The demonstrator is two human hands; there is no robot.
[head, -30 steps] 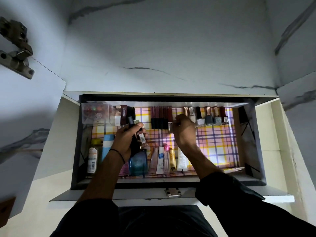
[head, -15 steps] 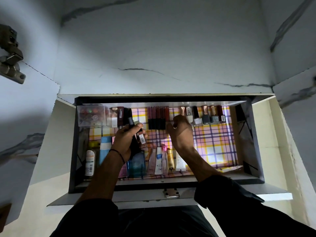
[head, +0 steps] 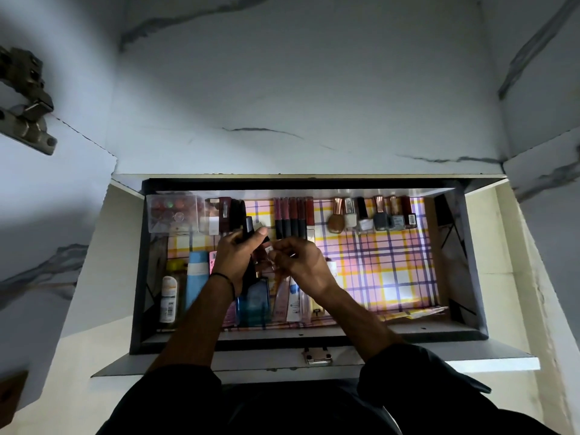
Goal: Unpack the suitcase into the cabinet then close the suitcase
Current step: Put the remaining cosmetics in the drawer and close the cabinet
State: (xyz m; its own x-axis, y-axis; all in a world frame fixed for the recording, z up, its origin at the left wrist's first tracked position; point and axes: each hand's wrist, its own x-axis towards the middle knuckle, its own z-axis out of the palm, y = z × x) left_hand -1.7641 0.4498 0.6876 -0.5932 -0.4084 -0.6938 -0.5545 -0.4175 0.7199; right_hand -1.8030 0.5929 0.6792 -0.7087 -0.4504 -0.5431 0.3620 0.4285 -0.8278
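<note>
Over the open drawer (head: 464, 262), left of centre: two hands meeting above the plaid liner (head: 386, 262).

Left hand (head: 233, 259): clenched round a bundle of slim dark tubes (head: 249, 233), long axes running away from the person, tips pointing at the back row.

Right hand (head: 306, 262): fingers (head: 284, 246) pinched on the end of one small tube (head: 263, 250) of that bundle; whether it is already free of the left grip cannot be told.

Back row: clear box (head: 172, 213), dark sticks, five lip glosses (head: 292, 216), then six nail polishes (head: 372, 215), all with long axes front to back. A bare plaid gap lies between glosses and polishes, just beyond and right of the right hand, which is the nearer one to it.

Front row: bottles (head: 169, 296) and tubes lying under the forearms.

Judgement: the picked tube likely goes to the back row, kept parallel to its neighbours. Suitcase not in view.
</note>
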